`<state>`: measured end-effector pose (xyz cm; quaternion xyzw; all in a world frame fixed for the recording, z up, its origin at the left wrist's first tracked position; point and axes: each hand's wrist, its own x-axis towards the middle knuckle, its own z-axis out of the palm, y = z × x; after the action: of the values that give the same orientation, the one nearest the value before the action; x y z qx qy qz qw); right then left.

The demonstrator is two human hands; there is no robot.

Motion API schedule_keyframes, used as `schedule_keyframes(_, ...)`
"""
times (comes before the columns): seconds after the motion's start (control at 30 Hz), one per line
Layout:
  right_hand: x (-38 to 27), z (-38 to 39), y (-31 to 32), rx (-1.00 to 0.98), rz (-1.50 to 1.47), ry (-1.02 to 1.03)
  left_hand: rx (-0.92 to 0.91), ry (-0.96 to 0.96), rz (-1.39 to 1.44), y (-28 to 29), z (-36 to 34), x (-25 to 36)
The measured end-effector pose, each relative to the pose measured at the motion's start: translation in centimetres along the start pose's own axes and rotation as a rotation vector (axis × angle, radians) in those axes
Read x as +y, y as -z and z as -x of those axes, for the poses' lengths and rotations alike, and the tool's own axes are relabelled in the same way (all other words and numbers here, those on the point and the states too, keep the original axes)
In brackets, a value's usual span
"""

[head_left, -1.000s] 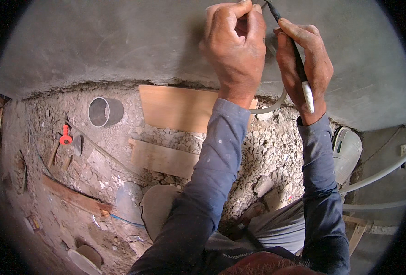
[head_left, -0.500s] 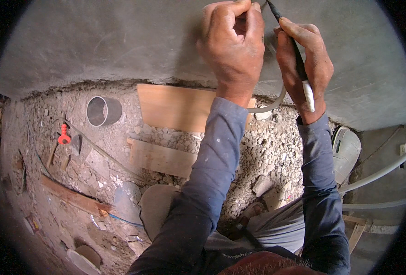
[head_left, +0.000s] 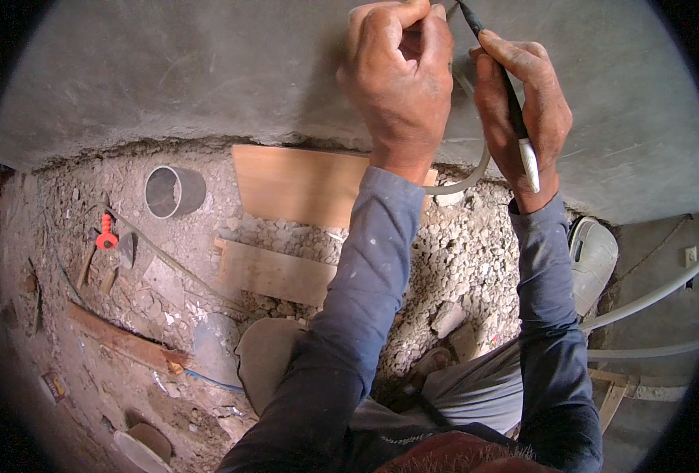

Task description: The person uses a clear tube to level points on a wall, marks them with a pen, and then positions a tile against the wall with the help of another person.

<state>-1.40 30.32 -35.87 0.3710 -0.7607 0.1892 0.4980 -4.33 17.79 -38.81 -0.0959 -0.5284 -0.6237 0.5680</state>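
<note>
My left hand (head_left: 400, 79) is up against the grey plastered wall (head_left: 207, 71), fingers closed in a pinch. A pale flexible hose (head_left: 475, 177) rises from the rubble and runs up between my hands to the pinched fingers; the exact grip is hidden. Just to the right, my right hand (head_left: 531, 102) is closed around a black marker pen (head_left: 511, 94) with a white rear end. The pen slants up to the left, its tip close to my left fingertips and at or near the wall; actual contact cannot be made out.
Broken rubble (head_left: 467, 260) covers the ground below. Two wooden boards (head_left: 294, 185) and a grey pipe piece (head_left: 184, 191) lie left of my arms. Farther left are a red-handled tool (head_left: 106, 232) and a bowl-like container (head_left: 148, 445). Pale hoses (head_left: 649, 299) cross at right beside a grey plastic container (head_left: 594, 252).
Both hands hold nearly the same pose at the wall. The view has shifted very slightly; nothing was taken up or let go.
</note>
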Motion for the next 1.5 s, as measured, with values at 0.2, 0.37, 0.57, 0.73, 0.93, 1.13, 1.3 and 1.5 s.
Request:
schedule_keyframes(0.2,-0.2,0.2,0.0,0.016,0.003,-0.008,-0.003,-0.001,0.003,-0.1,0.2,0.0)
schedule_keyframes(0.37,0.1,0.4,-0.1,0.02,-0.009,0.005,-0.002,0.005,0.007,-0.1,0.3,-0.1)
schedule_keyframes(0.57,0.1,0.4,-0.1,0.027,-0.007,0.014,-0.005,0.006,-0.007,0.0,0.0,0.2)
schedule_keyframes(0.73,0.4,-0.7,1.7,0.085,-0.066,0.178,-0.02,0.063,-0.024,0.1,-0.2,0.7)
schedule_keyframes(0.93,2.7,-7.0,5.5,0.052,0.181,0.558,-0.017,0.115,0.021,0.0,0.1,0.7)
schedule_keyframes(1.13,3.2,-9.4,3.6,0.033,0.29,0.625,-0.038,0.147,0.011,0.0,0.6,0.5)
schedule_keyframes(1.3,3.7,-9.1,3.7,-0.002,0.26,0.556,-0.017,0.22,0.098,0.0,0.8,0.0)
schedule_keyframes(1.5,3.7,-8.8,3.5,0.007,0.302,0.569,-0.057,0.166,0.023,0.2,0.9,-0.1)
